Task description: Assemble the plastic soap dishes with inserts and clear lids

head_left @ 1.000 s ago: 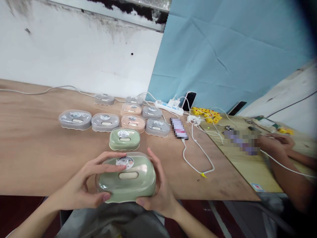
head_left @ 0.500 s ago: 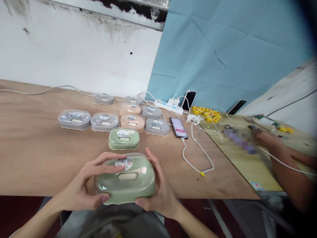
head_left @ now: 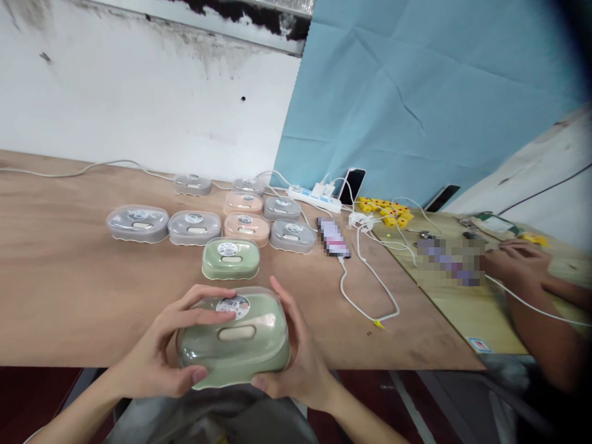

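A green box with a clear lid and a round label [head_left: 259, 351] is held between both hands at the table's front edge. My left hand [head_left: 161, 345] grips its left side, fingers over the lid near the label and thumb at the lower edge. Around the right side wraps my right hand [head_left: 303, 357], with its thumb at the front lower edge. Just beyond stands another green box [head_left: 230, 259] on the wooden table [head_left: 69, 296]. Behind that one are pink boxes [head_left: 246, 229] and several grey boxes [head_left: 195, 228], all with clear lids.
A power strip [head_left: 314, 198], cables and a phone [head_left: 333, 237] lie to the right. A black-screened phone [head_left: 352, 186] leans on the blue cloth. Yellow objects [head_left: 391, 213] sit beside it. Another person's hands [head_left: 522, 262] rest over the adjoining table [head_left: 444, 302].
The held green box has tilted slightly, its front edge a little lower, with both hands still on it. At the right, the other person's hands have come together more visibly.
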Demonstrator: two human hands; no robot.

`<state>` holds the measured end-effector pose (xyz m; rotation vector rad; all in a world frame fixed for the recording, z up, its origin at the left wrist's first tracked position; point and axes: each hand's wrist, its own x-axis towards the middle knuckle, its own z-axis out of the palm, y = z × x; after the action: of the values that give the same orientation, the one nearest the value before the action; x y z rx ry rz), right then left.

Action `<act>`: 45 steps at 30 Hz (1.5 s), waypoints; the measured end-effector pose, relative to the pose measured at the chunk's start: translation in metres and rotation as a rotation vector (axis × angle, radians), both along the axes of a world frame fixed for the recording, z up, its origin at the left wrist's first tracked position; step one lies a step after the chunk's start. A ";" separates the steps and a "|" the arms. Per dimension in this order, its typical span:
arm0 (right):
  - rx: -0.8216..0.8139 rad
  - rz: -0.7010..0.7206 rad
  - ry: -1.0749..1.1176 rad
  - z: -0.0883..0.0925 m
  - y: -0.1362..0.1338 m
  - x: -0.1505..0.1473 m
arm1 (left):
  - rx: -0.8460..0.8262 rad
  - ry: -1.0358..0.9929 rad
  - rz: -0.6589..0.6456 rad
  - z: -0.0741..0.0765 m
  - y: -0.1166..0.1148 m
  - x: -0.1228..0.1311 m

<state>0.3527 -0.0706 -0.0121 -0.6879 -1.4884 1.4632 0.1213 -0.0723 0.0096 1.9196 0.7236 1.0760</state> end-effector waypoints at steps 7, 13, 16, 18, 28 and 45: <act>0.003 -0.024 -0.049 -0.004 -0.001 0.001 | -0.066 0.045 -0.049 -0.001 0.000 -0.005; -0.006 -0.064 -0.036 -0.004 -0.001 0.001 | -0.100 0.061 -0.059 0.001 0.000 -0.003; -0.031 -0.089 -0.036 -0.002 -0.001 0.000 | -0.126 0.091 -0.056 -0.001 -0.001 -0.002; -0.024 -0.087 -0.038 -0.002 0.001 -0.001 | -0.187 0.063 -0.034 -0.003 -0.001 -0.002; 0.178 0.024 -0.461 -0.019 0.021 0.028 | -0.180 0.276 0.033 -0.015 0.010 0.005; 0.159 -0.140 -0.915 -0.006 0.082 0.100 | 0.322 0.976 0.274 -0.001 0.117 -0.017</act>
<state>0.4529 0.0115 -0.0185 -1.4421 -2.1372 0.9191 0.1039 0.0444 0.0090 2.6855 1.4310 0.3362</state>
